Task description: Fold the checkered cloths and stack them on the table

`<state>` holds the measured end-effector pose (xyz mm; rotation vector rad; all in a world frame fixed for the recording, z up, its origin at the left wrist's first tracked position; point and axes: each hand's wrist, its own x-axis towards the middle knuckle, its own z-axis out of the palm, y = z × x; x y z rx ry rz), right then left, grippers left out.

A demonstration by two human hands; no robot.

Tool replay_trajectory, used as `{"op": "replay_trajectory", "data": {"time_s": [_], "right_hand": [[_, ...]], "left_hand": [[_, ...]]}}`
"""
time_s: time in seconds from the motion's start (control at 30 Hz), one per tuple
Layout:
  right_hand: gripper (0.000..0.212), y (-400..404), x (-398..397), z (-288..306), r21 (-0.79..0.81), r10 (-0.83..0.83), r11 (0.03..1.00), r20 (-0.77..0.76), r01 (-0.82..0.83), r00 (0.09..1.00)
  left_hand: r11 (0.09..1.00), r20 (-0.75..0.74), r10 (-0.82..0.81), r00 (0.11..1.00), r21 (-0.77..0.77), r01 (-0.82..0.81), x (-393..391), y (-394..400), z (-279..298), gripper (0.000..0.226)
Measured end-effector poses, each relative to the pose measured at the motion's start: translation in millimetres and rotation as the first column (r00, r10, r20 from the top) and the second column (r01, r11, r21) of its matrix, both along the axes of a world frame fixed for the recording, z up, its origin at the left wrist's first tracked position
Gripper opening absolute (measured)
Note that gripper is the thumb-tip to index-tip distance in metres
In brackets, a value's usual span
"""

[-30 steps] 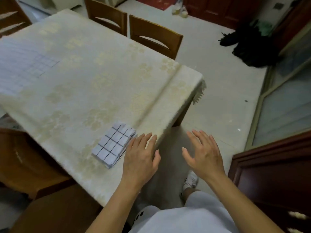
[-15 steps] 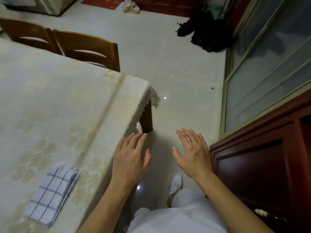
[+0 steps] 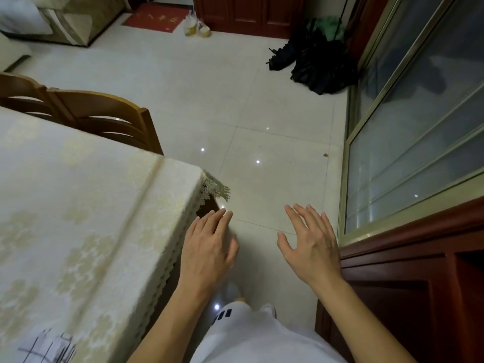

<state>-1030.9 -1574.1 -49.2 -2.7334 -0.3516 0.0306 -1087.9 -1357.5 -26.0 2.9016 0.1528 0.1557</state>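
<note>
A folded white cloth with dark checks (image 3: 45,345) lies on the table (image 3: 78,205) at the bottom left, partly cut off by the frame edge. My left hand (image 3: 207,254) hovers off the table's right edge, palm down, fingers apart, holding nothing. My right hand (image 3: 311,244) is further right over the floor, also empty with spread fingers. Both hands are well away from the cloth.
The table has a cream floral tablecloth with a lace corner (image 3: 216,188). Wooden chairs (image 3: 99,116) stand behind it. A dark red cabinet (image 3: 408,284) is close on the right, with glass sliding doors (image 3: 419,127) above it. Dark umbrellas (image 3: 314,64) lie on the tiled floor.
The view has swung right, away from the table. The folded cloth has slid to the bottom left corner of the frame. Both hands have left the table edge and stay empty.
</note>
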Motion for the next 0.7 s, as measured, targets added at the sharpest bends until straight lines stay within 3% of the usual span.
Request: {"op": "replay_trajectory", "data": {"time_s": [0.27, 0.6, 0.7], "right_hand": [[0.062, -2, 90, -9, -0.051, 0.022, 0.998, 0.043, -0.020, 0.999], [0.061, 54, 287, 0, -0.081, 0.070, 0.995, 0.037, -0.066, 0.997], [0.062, 80, 337, 2, -0.085, 0.115, 0.990, 0.019, -0.113, 0.993]], "left_hand": [[0.999, 0.028, -0.009, 1.000, -0.037, 0.010, 99, 5, -15, 0.049], [0.994, 0.081, 0.037, 0.996, -0.102, -0.029, 285, 56, -28, 0.046], [0.996, 0.020, 0.057, 0.998, -0.070, -0.056, 326, 78, -29, 0.049]]}}
